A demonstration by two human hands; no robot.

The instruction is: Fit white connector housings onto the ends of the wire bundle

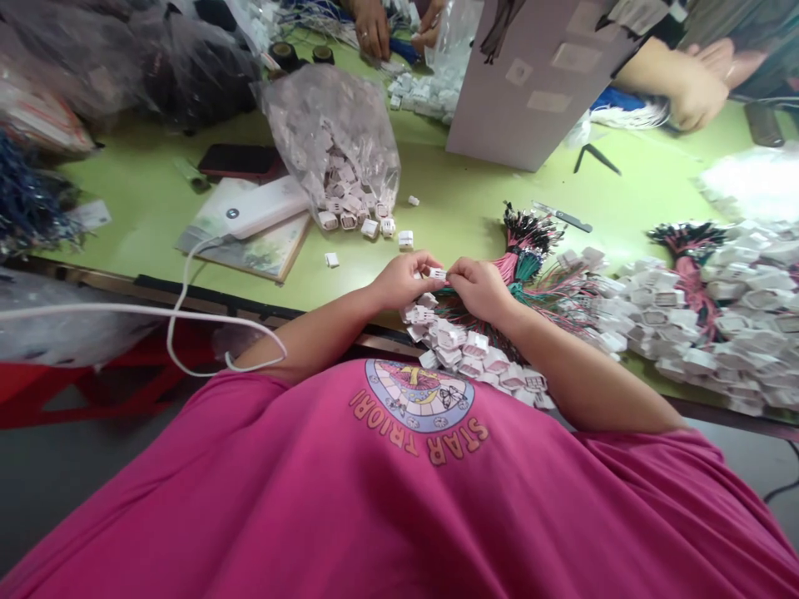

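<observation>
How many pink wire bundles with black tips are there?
2: one bundle by the right hand, another bundle among white connectors at far right. More may be hidden.

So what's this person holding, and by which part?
A small white connector, pinched near its left end by the left hand. The right hand is at its right end, its grip hidden.

On the green table (pixel 141 212), a white power bank (pixel 265 210) rests across a book (pixel 255 249) with a printed cover; a white cable (pixel 182 308) runs from its near end, looping past the table edge. A dark phone (pixel 237 160) lies just behind. Two black rolls (pixel 284 56) sit farther back. A grey box (pixel 518 100) bearing pale labels stands near a black V-shaped tool (pixel 598 157).
</observation>
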